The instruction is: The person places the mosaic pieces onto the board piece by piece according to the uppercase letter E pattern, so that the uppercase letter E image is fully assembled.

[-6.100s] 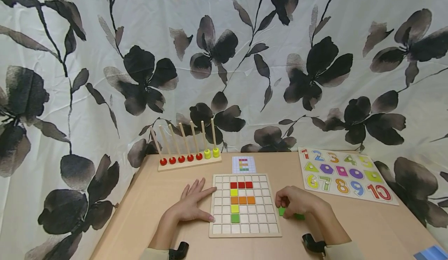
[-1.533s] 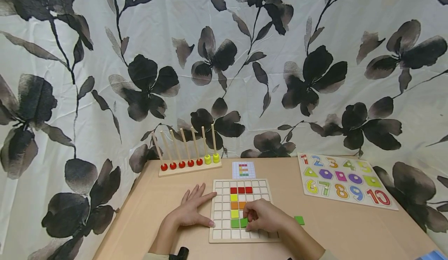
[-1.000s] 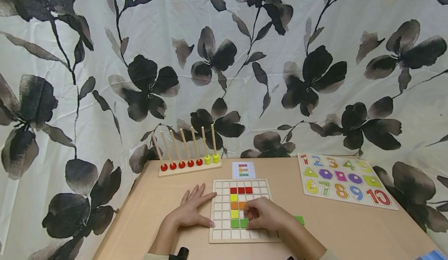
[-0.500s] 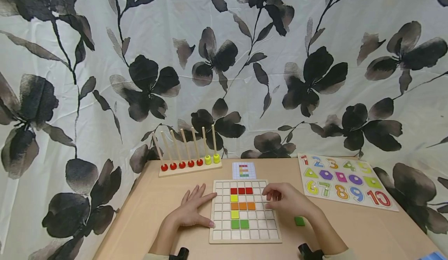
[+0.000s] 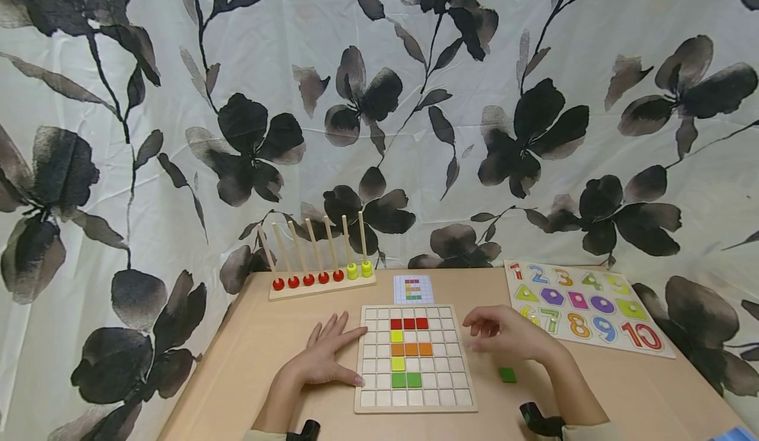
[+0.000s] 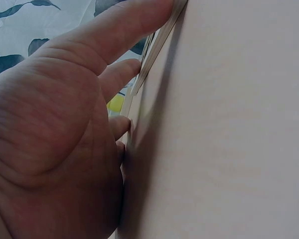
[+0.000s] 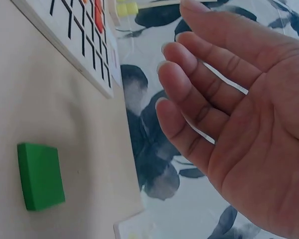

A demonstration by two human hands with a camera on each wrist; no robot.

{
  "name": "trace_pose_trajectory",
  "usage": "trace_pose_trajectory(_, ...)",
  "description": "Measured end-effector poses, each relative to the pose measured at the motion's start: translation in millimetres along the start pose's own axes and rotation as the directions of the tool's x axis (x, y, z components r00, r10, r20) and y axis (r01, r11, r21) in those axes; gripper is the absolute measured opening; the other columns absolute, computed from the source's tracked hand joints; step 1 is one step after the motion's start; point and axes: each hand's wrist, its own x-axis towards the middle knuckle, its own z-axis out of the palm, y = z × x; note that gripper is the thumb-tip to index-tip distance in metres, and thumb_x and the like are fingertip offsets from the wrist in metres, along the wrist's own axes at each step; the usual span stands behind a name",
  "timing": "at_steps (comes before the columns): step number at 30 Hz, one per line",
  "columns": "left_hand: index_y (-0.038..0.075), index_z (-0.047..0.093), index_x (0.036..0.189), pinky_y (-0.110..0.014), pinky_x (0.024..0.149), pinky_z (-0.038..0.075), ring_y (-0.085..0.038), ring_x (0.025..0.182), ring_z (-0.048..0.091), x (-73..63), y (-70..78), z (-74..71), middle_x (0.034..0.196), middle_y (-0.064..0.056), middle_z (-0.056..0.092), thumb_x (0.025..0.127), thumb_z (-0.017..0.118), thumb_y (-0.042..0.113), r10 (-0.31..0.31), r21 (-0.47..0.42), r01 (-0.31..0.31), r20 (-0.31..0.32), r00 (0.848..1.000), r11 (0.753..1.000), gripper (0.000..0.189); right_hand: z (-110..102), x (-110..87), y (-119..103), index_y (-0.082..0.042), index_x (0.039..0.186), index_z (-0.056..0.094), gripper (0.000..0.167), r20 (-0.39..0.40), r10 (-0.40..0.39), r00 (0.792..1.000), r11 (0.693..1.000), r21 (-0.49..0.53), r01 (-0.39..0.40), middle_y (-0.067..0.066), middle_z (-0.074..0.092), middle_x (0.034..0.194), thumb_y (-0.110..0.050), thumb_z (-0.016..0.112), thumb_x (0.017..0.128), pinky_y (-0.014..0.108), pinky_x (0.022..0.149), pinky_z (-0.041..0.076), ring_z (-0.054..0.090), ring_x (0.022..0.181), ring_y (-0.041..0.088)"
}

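A wooden grid board lies on the table, with red, yellow, orange and green square tiles forming a pattern among white squares. Its bottom coloured row holds two green tiles. My left hand rests spread at the board's left edge, thumb and index finger touching the frame. Off the board's right side, my right hand hovers with relaxed, bent fingers and nothing in them; the right wrist view shows its bare palm. Below it on the table lies one loose green tile, seen larger as a green square there.
Behind the board lies a small pattern card. A peg counting rack with red and yellow beads stands back left. At the right is a number and shape puzzle board. A floral curtain hangs behind the table.
My right hand set a second green tile beside the first in the lower row, let go and moved right off the board. A third orange tile shows uncovered again. My left hand stayed put.
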Motion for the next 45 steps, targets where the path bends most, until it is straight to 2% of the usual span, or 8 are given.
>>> trace_pose_trajectory(4, 0.034, 0.049, 0.155, -0.068, 0.124, -0.01, -0.045, 0.161, -0.004, 0.6, -1.0, -0.2, 0.175, -0.019, 0.008, 0.069, 0.09, 0.059, -0.003, 0.001, 0.003, 0.001, 1.0, 1.0, 0.099, -7, -4.6, 7, -0.004, 0.118, 0.07, 0.033, 0.021, 0.01, 1.0, 0.999, 0.04, -0.011, 0.014, 0.069, 0.099, -0.016, 0.082, 0.09, 0.023, 0.075, 0.053, 0.061, 0.084, 0.016)
trace_pose_trajectory(7, 0.033, 0.049, 0.155, -0.069, 0.124, -0.01, -0.046, 0.161, -0.003, 0.3, -1.0, 0.1, 0.175, -0.019, 0.008, 0.069, 0.091, 0.059, 0.001, 0.001, -0.001, -0.001, 1.0, 1.0, 0.099, -11, -9.1, 15, -0.002, 0.118, 0.07, 0.032, 0.082, 0.025, 0.996, 0.997, 0.068, -0.031, 0.021, 0.068, 0.099, -0.01, 0.081, 0.089, 0.025, 0.073, 0.054, 0.062, 0.081, 0.015)
trace_pose_trajectory(12, 0.032, 0.05, 0.155, -0.07, 0.124, -0.009, -0.047, 0.161, -0.002, -0.4, -0.3, 0.2, 0.175, -0.021, 0.009, 0.069, 0.091, 0.059, 0.012, -0.001, -0.012, -0.004, 1.0, 1.0, 0.1, -18, -18.3, 26, -0.002, 0.111, 0.072, 0.03, 0.21, 0.042, 0.977, 0.994, 0.087, -0.062, 0.027, 0.067, 0.093, -0.001, 0.08, 0.082, 0.025, 0.068, 0.053, 0.061, 0.076, 0.01)
trace_pose_trajectory(17, 0.033, 0.049, 0.156, -0.069, 0.124, -0.009, -0.046, 0.161, -0.003, -0.6, -0.2, 0.4, 0.175, -0.02, 0.009, 0.069, 0.09, 0.059, 0.012, 0.006, -0.012, 0.0, 1.0, 1.0, 0.099, -21, -24.6, 37, 0.0, 0.105, 0.073, 0.029, 0.274, 0.06, 0.96, 0.988, 0.12, -0.096, 0.023, 0.065, 0.082, -0.003, 0.084, 0.078, 0.02, 0.06, 0.045, 0.056, 0.07, 0.008)
trace_pose_trajectory(22, 0.032, 0.049, 0.155, -0.07, 0.124, -0.008, -0.047, 0.161, -0.002, -1.1, -0.1, 0.6, 0.175, -0.021, 0.009, 0.069, 0.09, 0.059, 0.015, 0.012, -0.015, -0.005, 1.0, 1.0, 0.1, -18, -25.3, 44, 0.0, 0.101, 0.074, 0.026, 0.317, 0.093, 0.944, 0.981, 0.136, -0.142, 0.032, 0.062, 0.086, -0.006, 0.086, 0.079, 0.019, 0.062, 0.044, 0.056, 0.073, 0.008)
trace_pose_trajectory(24, 0.033, 0.049, 0.156, -0.069, 0.124, -0.008, -0.046, 0.161, -0.002, -1.3, -0.1, 0.6, 0.175, -0.02, 0.009, 0.069, 0.09, 0.059, 0.009, 0.013, -0.009, -0.005, 1.0, 1.0, 0.099, -16, -25.0, 45, 0.0, 0.099, 0.073, 0.027, 0.325, 0.112, 0.939, 0.978, 0.133, -0.163, 0.03, 0.062, 0.085, -0.005, 0.088, 0.078, 0.02, 0.062, 0.043, 0.055, 0.074, 0.009)
trace_pose_trajectory(31, 0.033, 0.049, 0.156, -0.07, 0.124, -0.009, -0.046, 0.161, -0.004, -0.2, 0.2, -0.1, 0.175, -0.02, 0.008, 0.07, 0.09, 0.058, 0.003, 0.012, -0.003, 0.002, 1.0, 1.0, 0.099, -10, -22.0, 45, -0.002, 0.095, 0.07, 0.031, 0.332, 0.17, 0.928, 0.978, 0.056, -0.199, 0.004, 0.056, 0.078, -0.003, 0.091, 0.072, 0.02, 0.06, 0.038, 0.051, 0.071, 0.009)
trace_pose_trajectory(45, 0.031, 0.049, 0.156, -0.07, 0.124, -0.009, -0.047, 0.161, -0.003, 0.0, 0.2, -0.8, 0.175, -0.021, 0.008, 0.069, 0.091, 0.057, 0.008, -0.005, -0.008, 0.0, 1.0, 1.0, 0.099, -7, -18.2, 45, -0.005, 0.092, 0.071, 0.027, 0.25, 0.243, 0.937, 0.969, -0.016, -0.246, 0.003, 0.058, 0.08, -0.002, 0.09, 0.073, 0.022, 0.062, 0.041, 0.054, 0.076, 0.015)
